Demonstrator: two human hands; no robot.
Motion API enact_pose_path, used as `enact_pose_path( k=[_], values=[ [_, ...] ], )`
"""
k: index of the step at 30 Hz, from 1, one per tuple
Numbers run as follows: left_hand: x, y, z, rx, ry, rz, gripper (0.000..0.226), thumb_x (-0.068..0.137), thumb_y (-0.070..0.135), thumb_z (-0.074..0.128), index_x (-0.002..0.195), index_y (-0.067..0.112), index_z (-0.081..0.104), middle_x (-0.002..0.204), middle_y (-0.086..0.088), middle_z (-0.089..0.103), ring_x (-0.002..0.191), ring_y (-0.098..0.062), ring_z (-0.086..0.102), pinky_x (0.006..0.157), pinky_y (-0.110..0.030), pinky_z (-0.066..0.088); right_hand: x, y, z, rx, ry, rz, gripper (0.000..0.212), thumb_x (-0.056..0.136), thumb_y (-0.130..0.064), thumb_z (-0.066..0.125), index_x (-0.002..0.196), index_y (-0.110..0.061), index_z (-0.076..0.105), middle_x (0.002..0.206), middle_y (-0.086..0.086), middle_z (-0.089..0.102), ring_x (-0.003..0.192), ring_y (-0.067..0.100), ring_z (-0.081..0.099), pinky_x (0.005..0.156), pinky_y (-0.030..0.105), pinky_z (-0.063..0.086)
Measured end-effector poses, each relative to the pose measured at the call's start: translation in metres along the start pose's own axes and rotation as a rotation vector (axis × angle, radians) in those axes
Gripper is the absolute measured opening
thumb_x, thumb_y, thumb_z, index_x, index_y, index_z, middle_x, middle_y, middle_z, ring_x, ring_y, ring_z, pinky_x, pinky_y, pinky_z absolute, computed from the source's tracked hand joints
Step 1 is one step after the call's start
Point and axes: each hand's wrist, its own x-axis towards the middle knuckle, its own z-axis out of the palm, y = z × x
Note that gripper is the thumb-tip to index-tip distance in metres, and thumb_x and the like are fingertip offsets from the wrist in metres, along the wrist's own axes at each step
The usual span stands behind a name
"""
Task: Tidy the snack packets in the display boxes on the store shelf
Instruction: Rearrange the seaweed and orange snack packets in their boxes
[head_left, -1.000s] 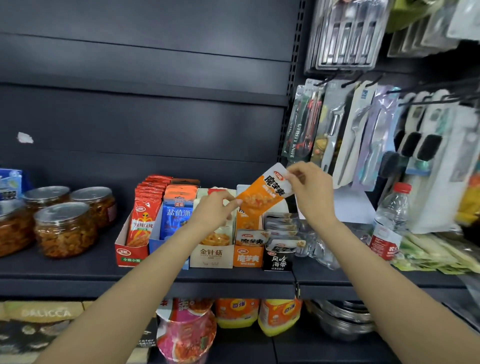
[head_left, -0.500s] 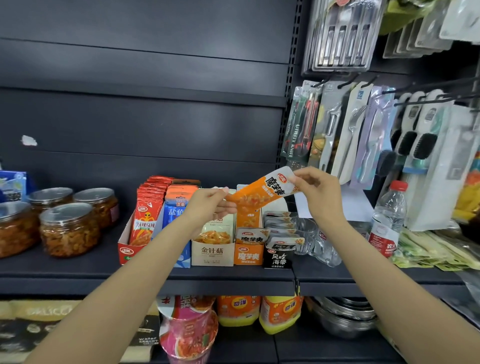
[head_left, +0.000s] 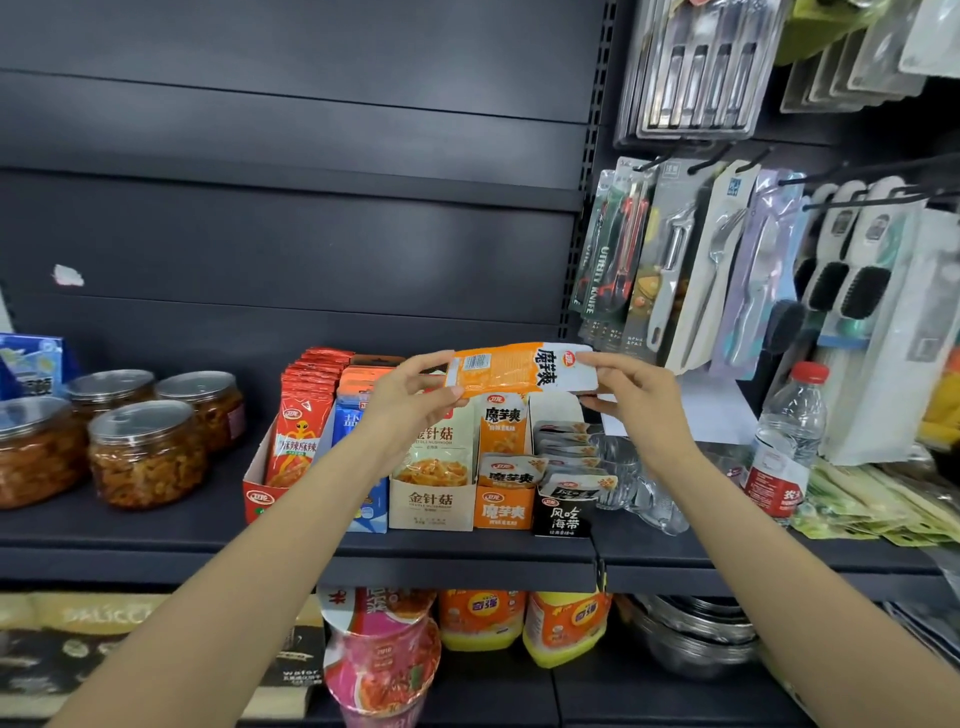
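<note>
Packet (head_left: 514, 369) marked 魔芋爽, level between left hand (head_left: 410, 400) and right hand (head_left: 631, 400).

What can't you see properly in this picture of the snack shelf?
All in the head view:
- Blue box: the left hand and arm cover most of it.
- Glass items: partly behind the right hand, too clear to name.
- Left jar: cut off by the left edge.
- Orange packet: small print by the barcode is too tiny to read.
</note>
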Motion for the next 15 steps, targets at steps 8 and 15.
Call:
enact_pose_path(
  k=[8,15],
  values=[
    [-0.0062,-0.0002,-0.0015,0.155,-0.048,0.152,0.060,0.082,0.001,0.067,0.126,0.037,0.049,0.111,0.002,0.063,0.106,-0.021,0.062,0.091,-0.037,0.053,-0.0044,0.0035,-0.0002,-0.079,-0.071,-0.024,0.037,0.089,-0.003,0.060,0.122,-0.020,0.060,0.070,-0.014,0.054,0.066,0.002,0.052,0.068,0.012,0.049],
    [-0.0020,-0.0056,-0.0016,0.132,-0.011,0.130,0.055,0.084,-0.001,0.065,0.127,0.031,0.051,0.111,0.002,0.063,0.103,-0.019,0.063,0.083,-0.028,0.054,-0.0066,0.0039,0.0014,-0.089,-0.078,-0.034,0.035,0.089,-0.004,0.060,0.121,-0.020,0.060,0.082,-0.004,0.062,0.068,0.005,0.056,0.068,0.013,0.051]
  ],
)
